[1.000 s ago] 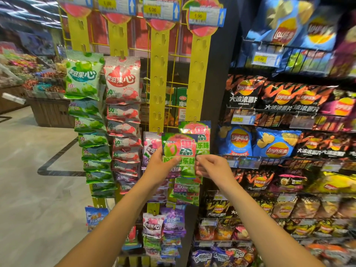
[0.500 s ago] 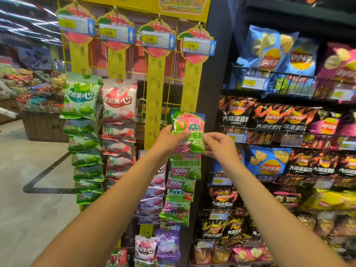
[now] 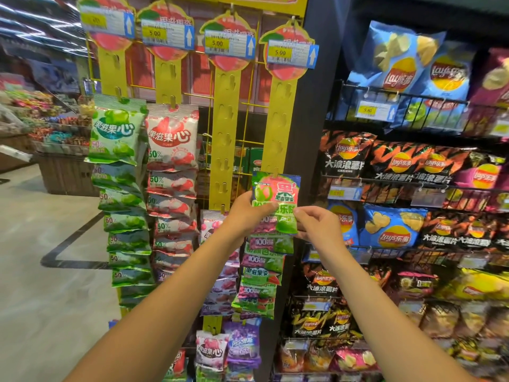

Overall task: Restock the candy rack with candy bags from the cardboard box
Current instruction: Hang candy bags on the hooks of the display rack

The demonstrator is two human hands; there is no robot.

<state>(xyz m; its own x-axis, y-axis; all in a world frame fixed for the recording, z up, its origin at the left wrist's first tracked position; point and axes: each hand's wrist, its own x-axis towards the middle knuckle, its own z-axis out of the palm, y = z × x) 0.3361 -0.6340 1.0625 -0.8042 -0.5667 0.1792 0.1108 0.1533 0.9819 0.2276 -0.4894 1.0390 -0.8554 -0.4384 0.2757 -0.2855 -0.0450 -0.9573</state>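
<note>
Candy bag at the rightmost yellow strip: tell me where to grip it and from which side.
Best pinch the candy bag by its lower side edges, coming from the front and below, as the left hand and right hand do. It is flat and upright against the yellow strip, and its top edge must stay free for hanging.

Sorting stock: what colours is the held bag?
Green and pink bag, best in the head view.
</note>
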